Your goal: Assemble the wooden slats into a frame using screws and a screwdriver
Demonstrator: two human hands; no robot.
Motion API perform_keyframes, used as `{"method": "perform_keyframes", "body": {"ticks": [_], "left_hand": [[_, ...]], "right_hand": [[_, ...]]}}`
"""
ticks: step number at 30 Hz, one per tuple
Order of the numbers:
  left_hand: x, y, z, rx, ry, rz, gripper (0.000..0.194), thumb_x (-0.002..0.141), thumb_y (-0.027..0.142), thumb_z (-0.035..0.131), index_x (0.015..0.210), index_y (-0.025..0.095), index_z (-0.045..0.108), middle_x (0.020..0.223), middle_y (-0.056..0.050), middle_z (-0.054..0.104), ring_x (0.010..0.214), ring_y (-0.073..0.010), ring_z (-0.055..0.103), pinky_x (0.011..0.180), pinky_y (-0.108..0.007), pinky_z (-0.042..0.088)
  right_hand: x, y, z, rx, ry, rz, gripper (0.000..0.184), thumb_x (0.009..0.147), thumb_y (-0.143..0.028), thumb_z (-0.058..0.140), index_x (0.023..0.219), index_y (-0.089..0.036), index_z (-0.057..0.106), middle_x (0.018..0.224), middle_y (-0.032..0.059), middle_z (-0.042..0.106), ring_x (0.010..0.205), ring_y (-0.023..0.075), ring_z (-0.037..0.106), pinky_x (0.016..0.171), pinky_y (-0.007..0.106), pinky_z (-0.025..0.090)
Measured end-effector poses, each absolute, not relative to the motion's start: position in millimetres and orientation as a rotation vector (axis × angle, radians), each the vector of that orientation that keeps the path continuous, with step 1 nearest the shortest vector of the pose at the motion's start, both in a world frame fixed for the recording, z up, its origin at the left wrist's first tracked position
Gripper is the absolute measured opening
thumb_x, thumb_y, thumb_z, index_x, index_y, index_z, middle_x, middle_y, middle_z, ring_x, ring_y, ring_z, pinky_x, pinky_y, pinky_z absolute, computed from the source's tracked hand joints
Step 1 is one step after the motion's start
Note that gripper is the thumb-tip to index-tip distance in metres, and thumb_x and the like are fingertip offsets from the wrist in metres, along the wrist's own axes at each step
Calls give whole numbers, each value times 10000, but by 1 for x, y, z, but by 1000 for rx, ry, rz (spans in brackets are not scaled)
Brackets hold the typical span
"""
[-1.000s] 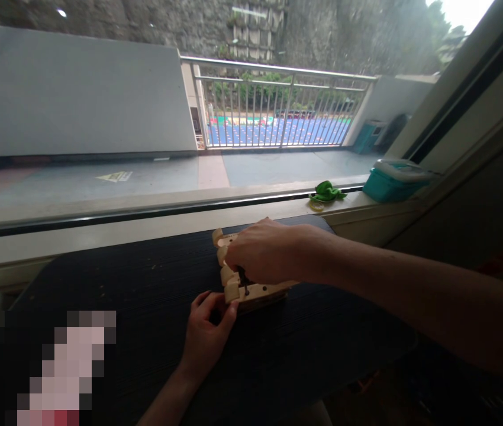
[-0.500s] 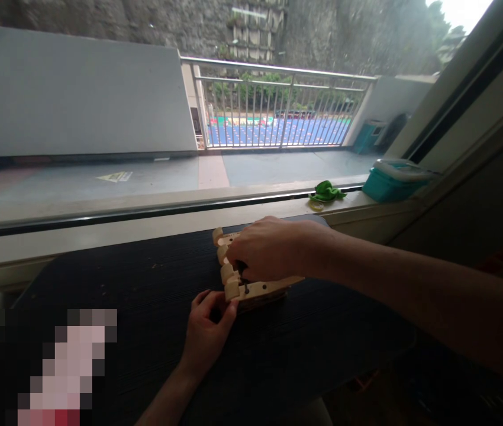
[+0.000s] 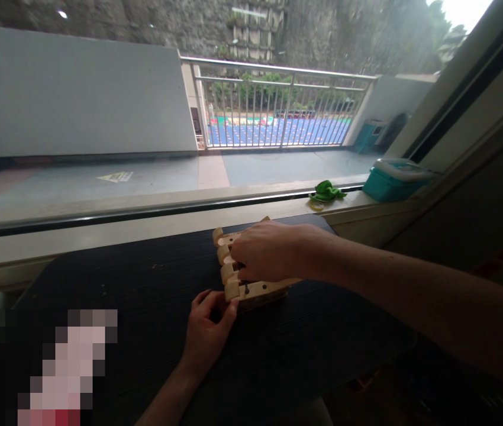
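Note:
A light wooden assembly (image 3: 257,290) lies on the dark table, with dark round holes in its near bar and several rounded blocks (image 3: 225,274) along its left end. My left hand (image 3: 209,316) pinches its near left corner between thumb and fingers. Over the middle of the assembly, my right hand (image 3: 273,251) is bent with its fingers curled down into it. Those fingertips are hidden behind the hand, so whatever they grip cannot be made out. Part of the far side of the assembly is also covered.
The dark table (image 3: 113,296) stands against a window sill (image 3: 180,220). On the sill are a green cloth (image 3: 328,192), a yellowish round item (image 3: 316,206) and a teal box (image 3: 393,180) with a pale lid. A railing (image 3: 287,112) shows outside.
My right hand has shifted slightly to the right, uncovering more of the assembly's left blocks and a piece at its far side. The left hand stays at the corner.

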State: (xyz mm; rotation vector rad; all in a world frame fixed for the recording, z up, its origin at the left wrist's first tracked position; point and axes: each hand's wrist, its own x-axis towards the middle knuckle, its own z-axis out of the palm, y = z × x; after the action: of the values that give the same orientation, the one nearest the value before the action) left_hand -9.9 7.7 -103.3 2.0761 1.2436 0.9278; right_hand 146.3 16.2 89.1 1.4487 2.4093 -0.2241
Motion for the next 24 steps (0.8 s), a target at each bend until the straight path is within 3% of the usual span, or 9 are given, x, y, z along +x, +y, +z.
{"method": "perform_keyframes", "body": {"ticks": [11, 20, 24], "left_hand": [[-11, 8, -106, 2055, 1237, 931, 268, 743, 454, 533, 678, 200, 593, 658, -12, 594, 813, -202, 560, 753, -317, 465], [-10, 8, -104, 2083, 1221, 970, 261, 745, 444, 537, 672, 200, 592, 633, 0, 589, 733, -175, 561, 745, -305, 470], [-10, 8, -104, 2080, 1233, 960, 272, 743, 454, 536, 655, 201, 581, 631, -3, 584, 757, -185, 562, 738, -308, 472]], "right_hand": [[142, 15, 100, 1430, 2389, -215, 222, 774, -231, 521, 909, -133, 669, 852, 93, 670, 727, 156, 579, 644, 258, 409], [143, 17, 95, 1540, 2372, -163, 280, 812, -290, 486, 908, -95, 663, 831, 129, 663, 736, 165, 576, 624, 260, 393], [144, 16, 100, 1507, 2391, -138, 240, 802, -238, 491, 918, -119, 664, 848, 110, 664, 726, 153, 570, 626, 256, 386]]}}
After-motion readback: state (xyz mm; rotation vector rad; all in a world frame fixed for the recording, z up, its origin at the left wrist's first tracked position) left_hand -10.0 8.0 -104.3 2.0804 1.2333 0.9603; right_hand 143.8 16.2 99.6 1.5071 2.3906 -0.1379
